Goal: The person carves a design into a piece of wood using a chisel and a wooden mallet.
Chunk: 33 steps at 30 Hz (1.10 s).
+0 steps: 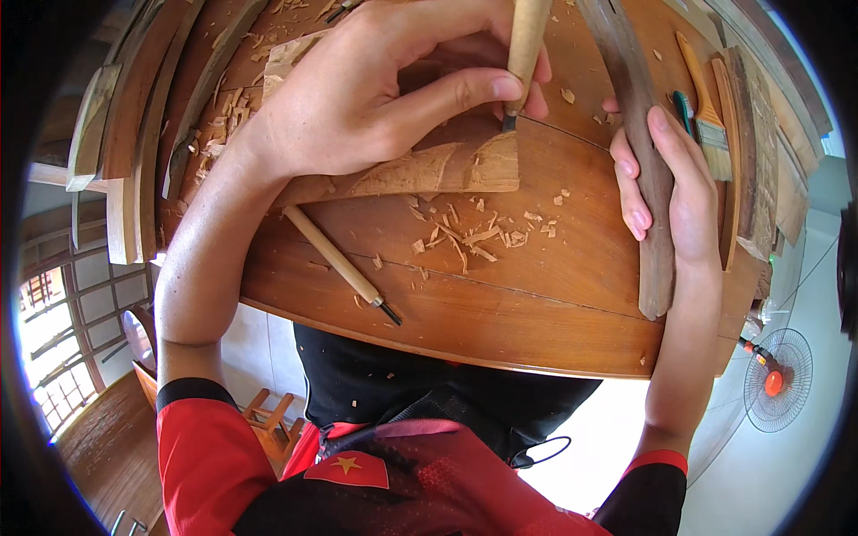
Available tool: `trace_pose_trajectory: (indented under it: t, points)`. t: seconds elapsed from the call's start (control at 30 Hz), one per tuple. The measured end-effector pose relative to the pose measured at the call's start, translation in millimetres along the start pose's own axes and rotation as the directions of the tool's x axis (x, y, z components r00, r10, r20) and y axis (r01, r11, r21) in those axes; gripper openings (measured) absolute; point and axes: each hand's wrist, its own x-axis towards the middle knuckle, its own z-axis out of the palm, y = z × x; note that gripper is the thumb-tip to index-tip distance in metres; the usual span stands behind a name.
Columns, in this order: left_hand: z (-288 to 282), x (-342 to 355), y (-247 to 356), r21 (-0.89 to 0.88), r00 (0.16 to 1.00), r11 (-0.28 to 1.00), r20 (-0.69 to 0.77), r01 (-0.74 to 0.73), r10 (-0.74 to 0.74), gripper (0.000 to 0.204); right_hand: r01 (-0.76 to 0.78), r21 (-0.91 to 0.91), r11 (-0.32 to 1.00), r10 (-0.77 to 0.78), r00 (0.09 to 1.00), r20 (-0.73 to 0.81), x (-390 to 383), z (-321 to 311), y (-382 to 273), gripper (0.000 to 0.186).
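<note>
My left hand (384, 98) grips a wood-carving chisel (529, 37) by its pale round handle. The chisel stands nearly upright, its dark metal end against the right end of a brown piece of carved wood (447, 171). My forearm and hand cover much of that wood's left part. On the right, my right hand (686, 201) is wrapped round a long, dark, weathered wooden stick (659, 268), which lies lengthwise over the table. A second chisel (335, 257) with a wooden handle rests between the carved wood and the table's front edge, its metal tip toward me.
Wood shavings (474, 239) are scattered on the brown wooden table (500, 322). Past my right hand lie a flat paintbrush (700, 85), a small green brush (684, 112) and wood strips (755, 152). More strips (130, 125) line the left side. A fan (776, 382) stands off right.
</note>
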Motion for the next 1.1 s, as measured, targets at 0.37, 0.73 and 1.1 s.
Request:
trace_pose_trajectory:
  t: [0.37, 0.73, 1.1]
  points:
    - [-3.4, 3.5, 3.0, 0.127, 1.000, 0.992, 0.009, -0.024, 0.023, 0.023, 0.008, 0.008, 1.000, -0.008, 1.000, 0.017, 0.3, -1.8, 1.1, 0.052]
    - [9.2, -2.3, 13.2, 0.254, 0.999, 0.967, -0.043, 0.038, -0.029, 0.014, 0.365, -0.505, 0.782, -0.424, 0.906, -0.001, -50.1, -2.3, -56.4, 0.054]
    - [7.8, -5.4, 9.6, 0.311, 0.999, 0.950, -0.052, 0.028, -0.012, 0.013, 0.234, -0.971, 0.047, -0.450, 0.873, 0.189, -76.6, 21.2, -103.4, 0.049]
